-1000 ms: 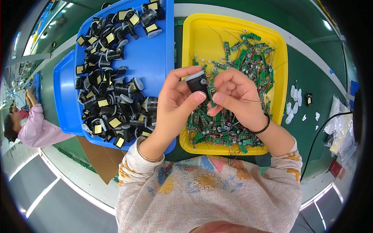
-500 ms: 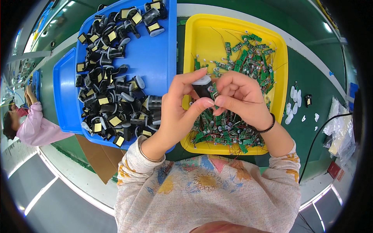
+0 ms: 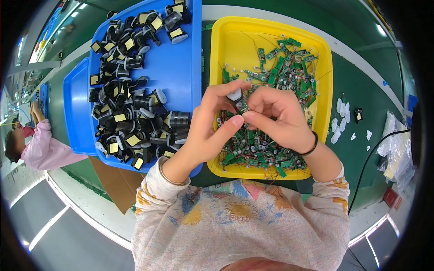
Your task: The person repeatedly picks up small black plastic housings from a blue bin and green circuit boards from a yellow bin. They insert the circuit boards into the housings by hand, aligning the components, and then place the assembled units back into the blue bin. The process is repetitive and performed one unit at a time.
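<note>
The counter (image 3: 368, 101) was green, with a pale strip (image 3: 253, 11) running beyond the trays. On it sat a large blue tray (image 3: 174, 77) and, just to its right, a yellow tray (image 3: 229, 43). Farther right lay white oval pieces (image 3: 342, 113) in a loose cluster, a small black part (image 3: 358, 115) with a yellowish pad, and smaller white bits (image 3: 354, 136).

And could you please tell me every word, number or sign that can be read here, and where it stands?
No text can be read.
Green circuit boards in the yellow tray: any markings too small.
Cream squares on the black cases: no print discernible.
Dark red box at right: any print too blurred.
</note>
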### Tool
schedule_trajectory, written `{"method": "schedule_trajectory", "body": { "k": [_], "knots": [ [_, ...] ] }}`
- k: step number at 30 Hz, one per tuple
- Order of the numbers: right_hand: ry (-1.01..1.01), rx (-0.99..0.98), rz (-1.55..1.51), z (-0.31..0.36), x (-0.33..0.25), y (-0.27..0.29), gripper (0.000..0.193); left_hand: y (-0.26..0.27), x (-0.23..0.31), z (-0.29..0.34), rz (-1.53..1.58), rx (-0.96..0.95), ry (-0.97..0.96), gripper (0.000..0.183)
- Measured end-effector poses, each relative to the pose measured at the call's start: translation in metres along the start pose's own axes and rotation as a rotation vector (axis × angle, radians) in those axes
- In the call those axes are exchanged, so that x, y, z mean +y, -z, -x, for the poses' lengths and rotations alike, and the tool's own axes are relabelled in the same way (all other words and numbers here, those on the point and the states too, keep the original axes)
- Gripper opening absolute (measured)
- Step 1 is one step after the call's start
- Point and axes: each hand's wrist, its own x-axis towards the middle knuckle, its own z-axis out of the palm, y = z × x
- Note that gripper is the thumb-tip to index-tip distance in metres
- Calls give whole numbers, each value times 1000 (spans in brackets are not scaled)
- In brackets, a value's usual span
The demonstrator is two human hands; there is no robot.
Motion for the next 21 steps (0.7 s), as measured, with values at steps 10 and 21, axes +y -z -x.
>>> {"method": "schedule_trajectory", "body": {
  "k": [10,21],
  "knots": [
    [414,96,573,-1,1,-6,12,2,-2,-4,151,41,72,41],
    [310,16,461,0,-4,-3,13,2,6,-1,76,68,26,39]
  ]
}}
